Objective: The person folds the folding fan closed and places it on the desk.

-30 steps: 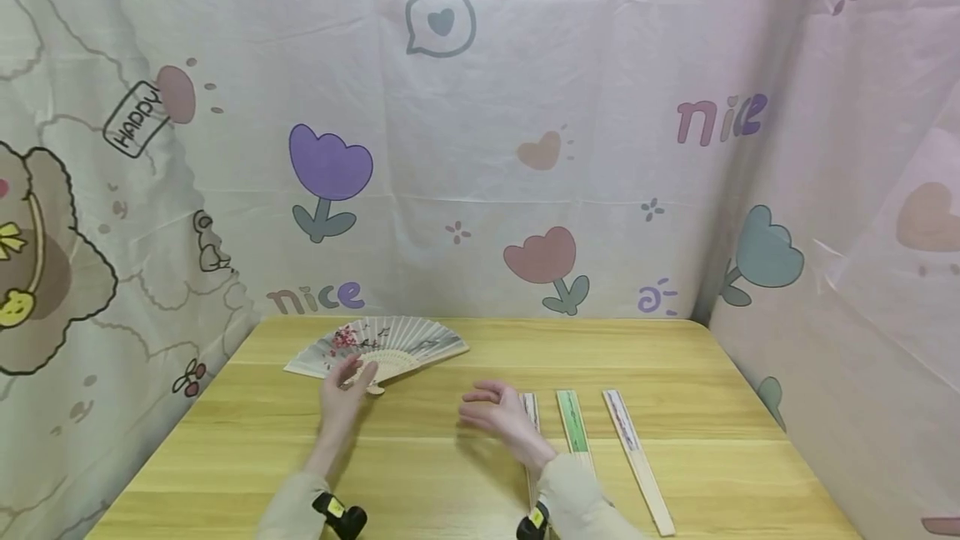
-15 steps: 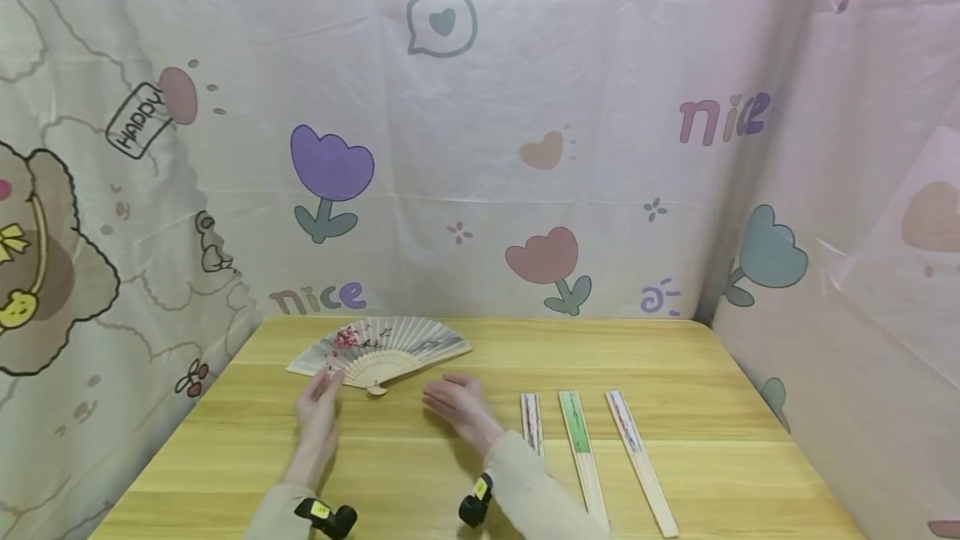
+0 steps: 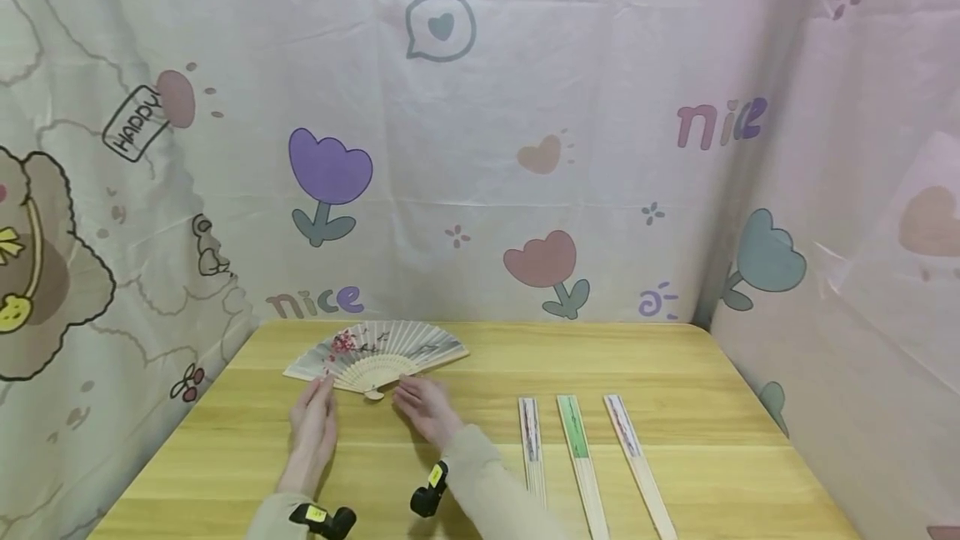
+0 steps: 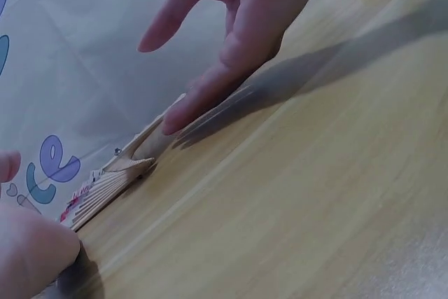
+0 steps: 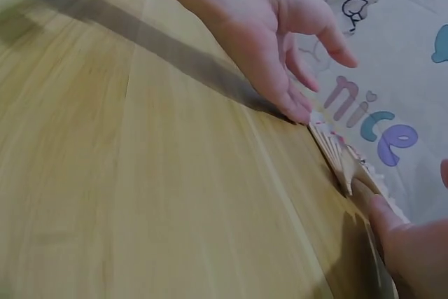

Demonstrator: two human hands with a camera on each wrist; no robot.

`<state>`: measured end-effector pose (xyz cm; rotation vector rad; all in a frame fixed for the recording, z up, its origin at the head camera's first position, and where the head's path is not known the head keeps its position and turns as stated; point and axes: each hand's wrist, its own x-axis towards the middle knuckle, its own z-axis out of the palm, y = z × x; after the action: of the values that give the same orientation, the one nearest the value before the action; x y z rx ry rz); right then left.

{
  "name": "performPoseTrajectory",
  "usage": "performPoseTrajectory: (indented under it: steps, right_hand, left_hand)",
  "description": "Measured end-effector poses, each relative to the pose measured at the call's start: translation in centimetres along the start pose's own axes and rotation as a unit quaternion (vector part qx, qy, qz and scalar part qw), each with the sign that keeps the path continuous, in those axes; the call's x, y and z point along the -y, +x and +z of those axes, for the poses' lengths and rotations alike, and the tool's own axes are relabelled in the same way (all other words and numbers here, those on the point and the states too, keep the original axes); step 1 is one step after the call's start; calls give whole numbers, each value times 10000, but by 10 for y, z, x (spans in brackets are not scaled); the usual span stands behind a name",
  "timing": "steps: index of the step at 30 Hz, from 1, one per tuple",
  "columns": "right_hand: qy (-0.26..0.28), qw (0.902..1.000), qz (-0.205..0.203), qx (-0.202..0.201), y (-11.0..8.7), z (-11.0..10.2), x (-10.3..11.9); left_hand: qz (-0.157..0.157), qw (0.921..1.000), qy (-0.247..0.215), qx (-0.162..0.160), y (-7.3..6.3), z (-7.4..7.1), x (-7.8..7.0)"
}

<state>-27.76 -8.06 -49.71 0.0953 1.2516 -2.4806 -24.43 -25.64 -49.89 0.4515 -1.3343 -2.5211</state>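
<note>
A folding fan (image 3: 393, 348) lies spread on the table, pale and pleated, with red blossoms and dark branches and its pivot end towards me. By its left edge my left hand (image 3: 312, 423) has its fingertips down at the fan. My right hand (image 3: 427, 408) is at the right edge near the pivot, its fingers reaching the rib. In the left wrist view the right hand (image 4: 259, 26) keeps its thumb apart from the fingers. The right wrist view shows the left hand (image 5: 255, 29) likewise, fingers fairly straight and thumb raised. Neither hand is gripping the fan.
Three folded fans lie in a row on the right side of the wooden table (image 3: 465, 498): a grey-patterned one (image 3: 530, 440), a green one (image 3: 576, 440) and a purplish-patterned one (image 3: 630, 448). A printed cloth (image 3: 450, 148) hangs behind the table and along both sides.
My right hand has moved left from beside the folded fans to the spread fan's right edge. My left hand has shifted left from near the pivot to the left edge. The fan looks unmoved.
</note>
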Motion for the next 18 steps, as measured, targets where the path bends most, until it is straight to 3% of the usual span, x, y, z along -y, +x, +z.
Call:
performPoseTrajectory:
  steps: [6, 14, 18]
  right_hand:
    - [274, 9996, -61, 10, 6, 2, -2]
    - [448, 9987, 186, 147, 17, 10, -7]
    - [552, 9980, 275, 133, 21, 12, -10]
  left_hand:
    - [-236, 9994, -184, 190, 0, 2, -1]
    - [-414, 9970, -491, 424, -2, -1, -4]
    - [-458, 9968, -432, 488, -1, -2, -5]
